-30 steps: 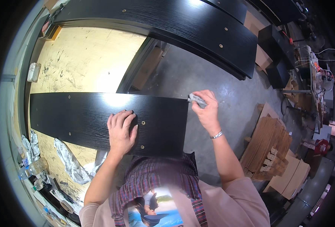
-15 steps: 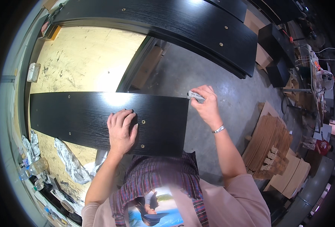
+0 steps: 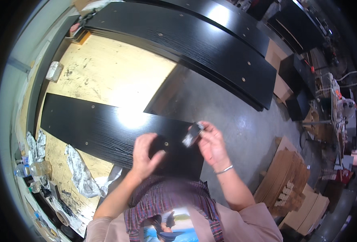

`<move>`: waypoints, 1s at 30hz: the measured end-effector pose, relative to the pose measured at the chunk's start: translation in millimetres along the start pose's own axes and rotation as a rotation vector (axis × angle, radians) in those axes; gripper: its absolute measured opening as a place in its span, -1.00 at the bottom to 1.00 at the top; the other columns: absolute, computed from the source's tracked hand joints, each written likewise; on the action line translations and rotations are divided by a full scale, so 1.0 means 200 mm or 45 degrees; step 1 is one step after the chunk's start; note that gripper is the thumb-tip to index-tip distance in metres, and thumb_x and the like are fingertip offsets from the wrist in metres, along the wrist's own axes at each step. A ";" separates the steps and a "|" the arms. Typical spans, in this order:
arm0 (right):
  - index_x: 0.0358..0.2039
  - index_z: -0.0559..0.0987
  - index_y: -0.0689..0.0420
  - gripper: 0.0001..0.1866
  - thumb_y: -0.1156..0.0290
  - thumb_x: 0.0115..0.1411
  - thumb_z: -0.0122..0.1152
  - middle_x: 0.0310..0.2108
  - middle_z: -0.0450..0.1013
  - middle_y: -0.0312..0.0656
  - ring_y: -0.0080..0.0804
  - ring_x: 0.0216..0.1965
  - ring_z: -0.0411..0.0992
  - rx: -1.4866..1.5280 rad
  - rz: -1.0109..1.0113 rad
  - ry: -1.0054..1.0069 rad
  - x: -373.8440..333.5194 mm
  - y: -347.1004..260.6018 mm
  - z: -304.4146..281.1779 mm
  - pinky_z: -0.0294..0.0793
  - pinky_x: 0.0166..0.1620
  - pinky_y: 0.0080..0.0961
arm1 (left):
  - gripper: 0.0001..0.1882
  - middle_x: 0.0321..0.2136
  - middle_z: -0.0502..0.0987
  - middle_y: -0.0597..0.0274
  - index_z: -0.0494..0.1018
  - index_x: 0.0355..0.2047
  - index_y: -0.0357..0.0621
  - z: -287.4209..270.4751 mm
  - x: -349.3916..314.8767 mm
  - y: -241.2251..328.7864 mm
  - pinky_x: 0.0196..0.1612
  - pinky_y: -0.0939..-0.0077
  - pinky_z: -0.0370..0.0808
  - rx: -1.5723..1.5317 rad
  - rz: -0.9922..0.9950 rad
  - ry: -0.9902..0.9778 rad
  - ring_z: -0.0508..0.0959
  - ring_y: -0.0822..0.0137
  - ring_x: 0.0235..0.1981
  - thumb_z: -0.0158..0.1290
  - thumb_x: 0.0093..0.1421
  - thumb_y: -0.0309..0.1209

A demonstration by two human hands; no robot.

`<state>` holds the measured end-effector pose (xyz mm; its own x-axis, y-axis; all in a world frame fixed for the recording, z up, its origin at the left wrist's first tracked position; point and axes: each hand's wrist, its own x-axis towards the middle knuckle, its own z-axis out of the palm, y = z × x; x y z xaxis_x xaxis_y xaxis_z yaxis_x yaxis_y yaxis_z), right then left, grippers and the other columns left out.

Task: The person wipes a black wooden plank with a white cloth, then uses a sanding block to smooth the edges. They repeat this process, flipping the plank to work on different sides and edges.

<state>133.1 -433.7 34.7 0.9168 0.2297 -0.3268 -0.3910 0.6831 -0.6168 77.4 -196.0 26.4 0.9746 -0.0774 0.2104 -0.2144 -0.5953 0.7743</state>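
A long black wood-grain board (image 3: 110, 125) lies across in front of me, with small brass-coloured fittings in its face. My left hand (image 3: 145, 155) is over the board's right half, thumb and fingers apart and holding nothing. Whether it touches the surface I cannot tell. Just above the board's right end, my right hand (image 3: 212, 145) pinches a small sandpaper-wrapped block (image 3: 193, 134), blurred, with a dark face and a whitish side. My right fingers hide part of the block.
More black boards (image 3: 178, 44) lie stacked beyond the pale, scuffed worktop (image 3: 102, 76). A whitish block (image 3: 54, 71) sits at its left edge. Crumpled silvery wrapping (image 3: 81, 173) and plastic bottles (image 3: 39, 168) are at lower left. Flat cardboard (image 3: 281, 173) is piled on the floor at right.
My right hand has brought the block from the board's far right corner in over its right end, turning the dark face up. My left hand has lifted its fingers and shifted. The view has tilted.
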 end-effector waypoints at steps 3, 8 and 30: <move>-0.09 0.49 0.25 -0.75 0.63 0.21 0.03 -0.11 0.49 -0.08 -0.30 -0.03 0.44 0.195 0.212 -0.036 -0.04 0.23 0.11 0.39 0.13 -0.38 | -0.34 -0.11 0.46 0.00 0.38 0.01 -0.28 -0.06 -0.05 0.18 0.00 0.25 0.40 -0.153 0.071 0.006 0.45 0.05 -0.08 0.31 -0.13 -0.35; -0.03 0.47 0.29 -0.72 0.59 0.24 -0.01 -0.11 0.47 -0.13 -0.34 -0.04 0.44 0.010 0.434 -0.137 -0.10 0.40 0.23 0.42 0.08 -0.35 | -0.64 -0.27 0.52 0.06 0.47 -0.18 -0.27 -0.17 -0.22 0.12 -0.17 0.38 0.46 -0.139 -0.105 0.296 0.53 0.16 -0.27 0.22 -0.04 -0.50; -0.13 0.52 0.40 -0.60 0.28 0.20 0.22 -0.21 0.52 0.04 -0.27 -0.22 0.49 -2.038 -0.382 0.388 0.39 -0.05 -0.31 0.46 -0.08 -0.40 | -0.51 -0.05 0.45 0.05 0.44 -0.03 -0.17 -1.29 -1.21 -0.55 0.13 0.11 0.25 0.895 -1.012 1.028 0.37 0.01 0.04 0.18 0.00 -0.30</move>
<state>203.8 -466.8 -29.2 0.9970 -0.0372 -0.0679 -0.0735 -0.7291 -0.6805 -151.1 93.8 43.8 0.4543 0.8278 0.3291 0.7077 -0.5597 0.4311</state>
